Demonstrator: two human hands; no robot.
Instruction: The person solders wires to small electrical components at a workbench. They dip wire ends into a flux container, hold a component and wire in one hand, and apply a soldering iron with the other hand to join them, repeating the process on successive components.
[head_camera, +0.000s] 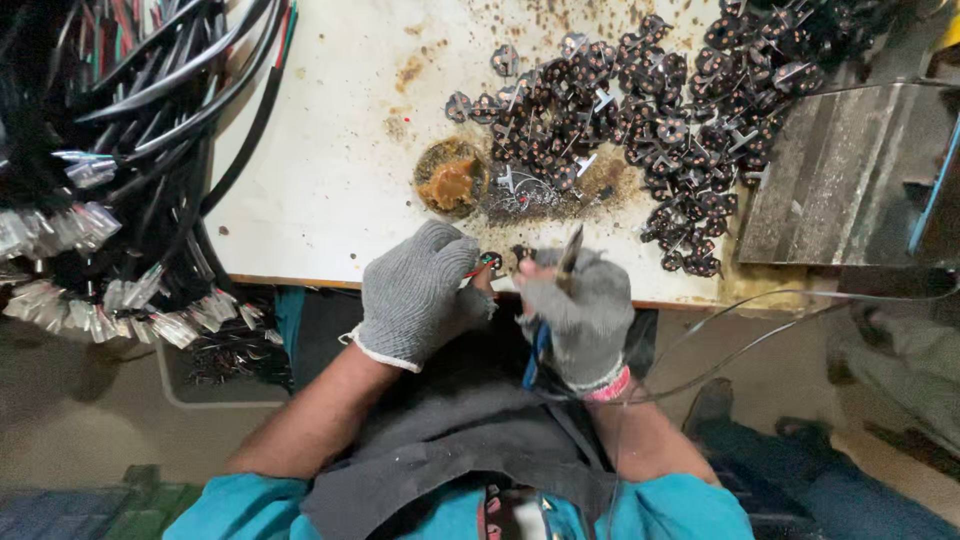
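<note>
Where white table (330, 150) is stained | left hand (415, 292) pinches part (490, 262) | right hand (578, 312) grips soldering iron (570, 255)

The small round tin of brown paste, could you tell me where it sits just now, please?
In the head view the tin of brown paste sits on the white table, above the gloved left hand and left of the pile of black round parts.

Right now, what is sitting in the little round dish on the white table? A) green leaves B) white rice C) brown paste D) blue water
C: the round dish just beyond the left hand holds a lump of brown paste.
</note>
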